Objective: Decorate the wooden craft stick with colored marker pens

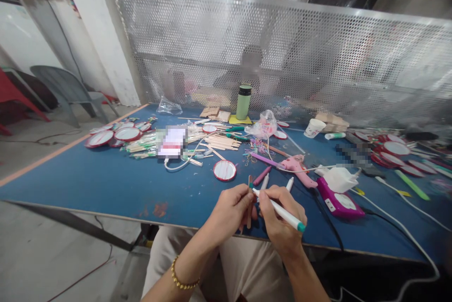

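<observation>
In the head view, the left hand [229, 205] pinches a thin, flat brown wooden stick [249, 216] between thumb and fingers, holding it nearly upright just above the near edge of the blue tabletop [106, 184]. The right hand [284, 212] grips a white-barrelled marker with a green end [287, 216] like a pen, its tip at the stick, where a teal patch shows near the upper end; whether the tip actually touches is too small to tell. For clean colouring, the left pinch should stay firm and low on the stick, with the fingertips clear of the wet patch, and the right hand would do well to steady itself against the left. Short, light strokes along the grain should suit such a narrow face better than hard pressure, which could tilt the stick or let ink run over its edges. Just beyond the left hand lies a round white disc with a red rim [224, 170]; beyond the right hand lies a pink glue gun [300, 170], best kept clear of the elbow and sleeve side.
</observation>
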`<action>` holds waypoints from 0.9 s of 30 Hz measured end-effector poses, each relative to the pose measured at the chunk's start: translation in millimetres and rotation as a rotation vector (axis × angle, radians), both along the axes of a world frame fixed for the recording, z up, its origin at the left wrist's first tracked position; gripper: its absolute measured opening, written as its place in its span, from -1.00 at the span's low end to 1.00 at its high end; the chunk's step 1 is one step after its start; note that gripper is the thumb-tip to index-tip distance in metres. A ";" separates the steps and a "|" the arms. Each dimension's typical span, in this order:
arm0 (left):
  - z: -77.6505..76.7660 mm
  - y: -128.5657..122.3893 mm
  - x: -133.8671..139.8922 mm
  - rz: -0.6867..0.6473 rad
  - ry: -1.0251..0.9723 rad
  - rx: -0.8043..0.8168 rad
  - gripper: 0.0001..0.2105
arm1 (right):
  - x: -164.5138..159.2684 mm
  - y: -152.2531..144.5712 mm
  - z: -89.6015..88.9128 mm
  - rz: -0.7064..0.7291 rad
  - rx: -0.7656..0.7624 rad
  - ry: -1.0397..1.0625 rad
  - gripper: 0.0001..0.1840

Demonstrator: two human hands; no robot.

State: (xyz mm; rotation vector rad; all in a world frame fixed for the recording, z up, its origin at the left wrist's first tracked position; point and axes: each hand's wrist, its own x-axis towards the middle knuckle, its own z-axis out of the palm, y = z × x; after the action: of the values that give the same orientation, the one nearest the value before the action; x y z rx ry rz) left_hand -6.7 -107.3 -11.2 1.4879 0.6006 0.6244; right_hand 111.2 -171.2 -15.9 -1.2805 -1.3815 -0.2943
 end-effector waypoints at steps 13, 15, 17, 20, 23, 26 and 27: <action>0.2 0.5 0.2 -0.006 0.002 -0.001 -0.61 | -0.2 0.8 0.3 0.010 -0.001 0.027 -0.81; -0.2 0.6 0.3 -0.004 -0.001 -0.003 -0.60 | -0.4 0.6 0.8 0.023 -0.005 0.044 -0.80; -0.7 0.5 0.4 -0.003 -0.002 -0.005 -0.60 | -0.4 0.5 1.2 0.024 -0.007 0.039 -0.81; -1.3 0.3 0.2 0.000 -0.003 0.002 -0.60 | 0.0 0.7 1.0 0.007 0.001 0.003 -0.81; -1.2 -0.2 0.0 0.004 -0.002 0.001 -0.59 | 0.7 1.2 0.1 -0.011 -0.001 -0.018 -0.81; -0.3 -0.7 -0.1 0.007 -0.002 -0.012 -0.58 | 0.7 1.3 -0.2 -0.015 -0.002 -0.024 -0.81; 0.1 -0.8 -0.1 0.007 -0.003 -0.016 -0.58 | 0.5 1.1 0.1 -0.014 0.000 -0.026 -0.82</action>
State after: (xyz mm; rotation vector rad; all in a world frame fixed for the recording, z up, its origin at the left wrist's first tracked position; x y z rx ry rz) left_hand -6.7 -108.1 -11.1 1.4708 0.6078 0.6259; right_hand 111.7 -170.1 -15.8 -1.2907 -1.3952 -0.3210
